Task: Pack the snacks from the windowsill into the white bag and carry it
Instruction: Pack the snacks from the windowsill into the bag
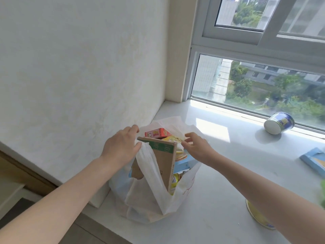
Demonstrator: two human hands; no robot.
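Observation:
A white plastic bag (153,194) stands on the windowsill (219,182) by the wall, stuffed with snacks. A brown cardboard box (162,162) with a green band sticks out of its mouth; a red box (157,133) and yellow packets (173,139) show behind it. My left hand (121,147) holds the bag's left rim beside the cardboard box. My right hand (197,148) pinches at the box's right top corner and the bag edge. A blue-and-white cup (278,123) lies tipped on its side near the window, out of the bag.
A blue flat packet (314,162) lies at the right edge of the sill. A yellow round tub (258,217) sits under my right forearm. The wall rises on the left; the sill's front edge drops to the floor at lower left.

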